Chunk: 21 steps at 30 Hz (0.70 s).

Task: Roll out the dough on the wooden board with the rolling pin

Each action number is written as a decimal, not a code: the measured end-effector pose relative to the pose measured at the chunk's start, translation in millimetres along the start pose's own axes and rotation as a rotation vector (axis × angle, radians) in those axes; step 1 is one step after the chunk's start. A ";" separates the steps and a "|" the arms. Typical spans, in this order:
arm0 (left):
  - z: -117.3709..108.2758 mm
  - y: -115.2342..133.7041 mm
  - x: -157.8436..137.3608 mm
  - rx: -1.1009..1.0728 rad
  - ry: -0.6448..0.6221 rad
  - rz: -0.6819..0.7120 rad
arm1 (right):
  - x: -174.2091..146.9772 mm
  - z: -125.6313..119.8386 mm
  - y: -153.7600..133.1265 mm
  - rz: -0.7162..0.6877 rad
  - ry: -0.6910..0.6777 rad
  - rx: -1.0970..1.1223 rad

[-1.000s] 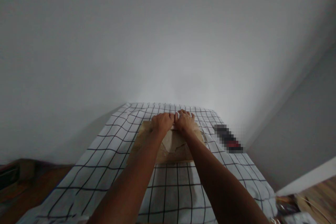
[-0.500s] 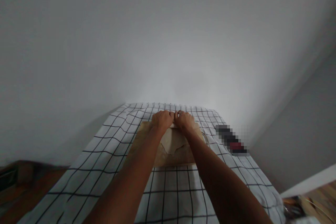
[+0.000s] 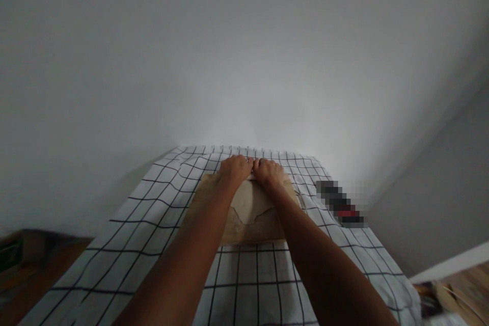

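Head view looks down at a left hand (image 3: pixel 235 169) and a right hand (image 3: pixel 269 173), both bare, side by side at the far end of a wooden board (image 3: pixel 250 236). If the board is the middle of a clock, the left hand is near eleven o'clock and the right hand is near one o'clock. Their thumb sides are close together. The fingers of both hands curl down and away, so I cannot tell if they grip something or just press. A small pale bit peeks out between them, too small to name.

A flat, pale sheet (image 3: pixel 248 198) that looks like dough lies on the board, between the two arms. Its near edge, at six o'clock, is bumpy and uneven. The left arm reaches in from seven o'clock and the right arm from five o'clock.

The board sits on a white cloth (image 3: pixel 250 269) with black lines that make squares. At three o'clock, a dark thing (image 3: pixel 336 198) with some red is blurred into blocks. A pale wall (image 3: pixel 244 51) stands at twelve o'clock. A box (image 3: pixel 33 247) is far off, between eight and nine o'clock.
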<state>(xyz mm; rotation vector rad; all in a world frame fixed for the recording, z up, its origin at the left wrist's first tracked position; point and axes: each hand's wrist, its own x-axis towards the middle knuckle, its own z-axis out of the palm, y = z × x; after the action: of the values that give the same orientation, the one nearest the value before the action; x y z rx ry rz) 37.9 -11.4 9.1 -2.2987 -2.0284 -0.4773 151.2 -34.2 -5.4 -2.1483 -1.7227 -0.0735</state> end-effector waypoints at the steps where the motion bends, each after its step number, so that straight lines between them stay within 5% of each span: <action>1: 0.0 -0.1 1.9 0.000 -0.025 -0.002 | 0.4 0.8 0.2 -0.006 -0.011 -0.006; 5: -0.3 -0.1 6.0 -0.001 -0.113 -0.008 | 0.8 2.1 1.2 -0.031 -0.033 -0.019; 11: 0.7 0.6 -4.9 0.051 -0.040 0.025 | -0.4 3.5 5.1 -0.124 -0.027 -0.056; 21: -11.0 -0.5 -30.0 0.010 -0.139 -0.001 | -18.7 -14.1 8.6 -0.138 -0.249 -0.088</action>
<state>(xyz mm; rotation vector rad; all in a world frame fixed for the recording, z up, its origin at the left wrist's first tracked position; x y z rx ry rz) 32.3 -42.7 11.9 -2.3879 -2.0858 -0.3141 157.5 -57.7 0.2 -2.1740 -2.0428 0.0862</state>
